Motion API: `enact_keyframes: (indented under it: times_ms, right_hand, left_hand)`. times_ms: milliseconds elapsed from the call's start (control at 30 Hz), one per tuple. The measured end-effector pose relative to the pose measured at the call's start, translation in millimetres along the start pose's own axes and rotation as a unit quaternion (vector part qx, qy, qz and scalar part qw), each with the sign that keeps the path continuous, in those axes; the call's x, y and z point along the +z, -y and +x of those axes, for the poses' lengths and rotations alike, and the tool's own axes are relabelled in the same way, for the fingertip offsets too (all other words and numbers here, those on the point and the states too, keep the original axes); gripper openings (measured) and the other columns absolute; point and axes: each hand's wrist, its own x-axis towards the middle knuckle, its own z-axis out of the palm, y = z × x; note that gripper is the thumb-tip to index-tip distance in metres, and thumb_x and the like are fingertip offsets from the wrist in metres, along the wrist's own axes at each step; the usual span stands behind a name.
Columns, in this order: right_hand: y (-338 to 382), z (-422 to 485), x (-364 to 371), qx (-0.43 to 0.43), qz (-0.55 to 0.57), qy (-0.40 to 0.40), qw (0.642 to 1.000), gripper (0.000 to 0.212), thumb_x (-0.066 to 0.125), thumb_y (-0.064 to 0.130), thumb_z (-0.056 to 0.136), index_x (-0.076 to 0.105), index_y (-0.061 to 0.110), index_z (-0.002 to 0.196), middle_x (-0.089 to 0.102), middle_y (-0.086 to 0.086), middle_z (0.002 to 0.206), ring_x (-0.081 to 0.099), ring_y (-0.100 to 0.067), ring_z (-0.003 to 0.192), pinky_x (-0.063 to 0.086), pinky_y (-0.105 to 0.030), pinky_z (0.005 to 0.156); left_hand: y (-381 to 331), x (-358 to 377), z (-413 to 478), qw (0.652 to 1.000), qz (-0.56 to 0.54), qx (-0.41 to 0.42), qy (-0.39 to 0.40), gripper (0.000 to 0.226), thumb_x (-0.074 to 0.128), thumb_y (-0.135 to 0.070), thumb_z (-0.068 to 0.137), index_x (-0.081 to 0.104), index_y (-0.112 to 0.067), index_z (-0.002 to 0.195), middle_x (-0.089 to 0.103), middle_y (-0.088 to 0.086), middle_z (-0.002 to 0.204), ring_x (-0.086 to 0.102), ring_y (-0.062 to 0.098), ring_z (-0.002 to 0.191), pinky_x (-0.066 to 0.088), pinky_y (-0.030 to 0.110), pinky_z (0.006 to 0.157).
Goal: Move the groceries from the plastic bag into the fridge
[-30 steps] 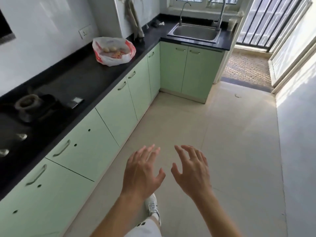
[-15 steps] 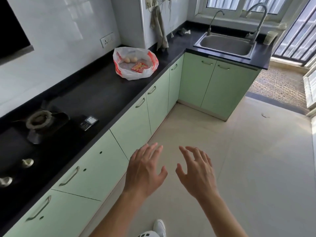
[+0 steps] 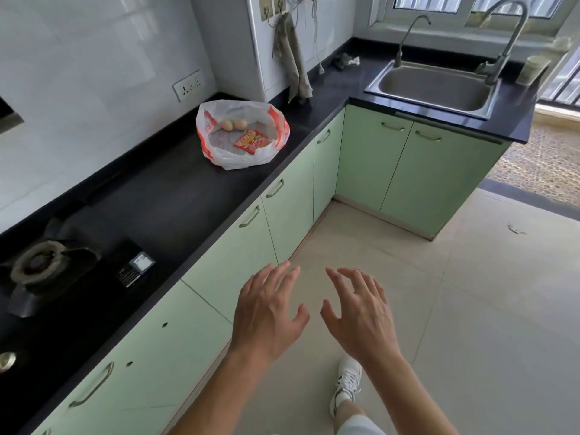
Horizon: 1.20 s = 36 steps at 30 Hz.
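Black counter (image 3: 175, 196) carries the bag (image 3: 238, 158), ahead and leftward; left hand (image 3: 266, 315) is nearer, right hand (image 3: 361, 318) beside it, both spread, empty

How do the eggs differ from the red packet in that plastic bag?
The eggs are rounded and plain tan; the red packet is flat, rectangular and printed. There are two eggs but one red packet. The eggs lie nearer the wall, the red packet nearer the counter edge. Both lie in the open plastic bag.
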Motion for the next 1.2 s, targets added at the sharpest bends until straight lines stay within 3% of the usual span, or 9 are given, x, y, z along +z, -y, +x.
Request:
enact_keyframes:
  times_ms: [367, 600, 833, 1200]
  right_hand:
    - [-103, 155, -29, -0.04, 0.008, -0.009, 0.999, 0.053, 0.062, 0.04, 0.083, 0.057, 0.021, 0.133, 0.064, -0.003, 0.123, 0.059, -0.026, 0.114, 0.048, -0.043, 0.101]
    - [-118, 214, -22, -0.068, 0.033, 0.015, 0.997, 0.053, 0.057, 0.041, 0.084, 0.056, 0.023, 0.134, 0.063, 0.0, 0.122, 0.058, -0.025, 0.114, 0.047, -0.042, 0.101]
    - [-115, 272, 1, -0.113, 0.037, 0.03, 0.992, 0.051, 0.063, 0.038, 0.083, 0.057, 0.022, 0.131, 0.065, -0.002, 0.12, 0.061, -0.026, 0.112, 0.05, -0.044, 0.099]
    - [-73, 422, 46, -0.17, 0.003, 0.069, 0.983, 0.055, 0.074, 0.036, 0.079, 0.06, 0.021, 0.13, 0.067, -0.003, 0.12, 0.063, -0.027, 0.112, 0.053, -0.045, 0.096]
  left_hand:
    - [-61, 0, 159, 0.999, -0.005, -0.049, -0.015, 0.064, 0.041, -0.054, 0.084, 0.052, -0.026, 0.14, 0.053, -0.003, 0.146, 0.049, 0.022, 0.134, 0.046, 0.042, 0.106]
    - [-71, 3, 209, 0.996, -0.012, -0.085, -0.037, 0.062, 0.043, -0.051, 0.082, 0.055, -0.026, 0.137, 0.055, -0.004, 0.143, 0.052, 0.021, 0.131, 0.047, 0.041, 0.104]
    - [-45, 6, 257, 0.991, -0.003, -0.124, -0.039, 0.061, 0.049, -0.049, 0.088, 0.045, -0.027, 0.145, 0.046, -0.005, 0.152, 0.042, 0.022, 0.14, 0.039, 0.041, 0.111]
    - [48, 10, 370, 0.98, -0.03, -0.189, -0.061, 0.061, 0.063, -0.044, 0.085, 0.051, -0.024, 0.141, 0.053, -0.002, 0.146, 0.048, 0.022, 0.135, 0.045, 0.042, 0.108]
